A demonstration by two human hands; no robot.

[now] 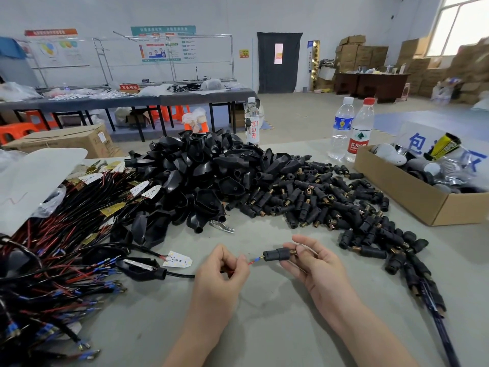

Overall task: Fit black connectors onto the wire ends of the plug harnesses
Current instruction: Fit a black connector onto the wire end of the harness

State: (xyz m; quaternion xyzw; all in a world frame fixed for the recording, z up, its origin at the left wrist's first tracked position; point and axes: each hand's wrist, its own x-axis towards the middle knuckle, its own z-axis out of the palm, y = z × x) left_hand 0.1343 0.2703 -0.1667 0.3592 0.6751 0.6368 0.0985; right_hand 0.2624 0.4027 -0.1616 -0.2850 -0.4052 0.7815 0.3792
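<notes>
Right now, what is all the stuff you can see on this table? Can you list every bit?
black connector: one, black with brass end, between the hands
red wire: one, red with blue tip, pointing at the connector
loose connectors: many, black and brass, heap on the right
shells: many, black, big heap in the middle
wire harnesses: many, black and red, blue tips, heap on the left
LED board: one, white, left of the hands
water bottles: three, clear, far side
cardboard box: one, brown, far right, holding mixed parts
table: one, grey, under everything
left hand: pinches the red wire
right hand: holds the black connector
</notes>
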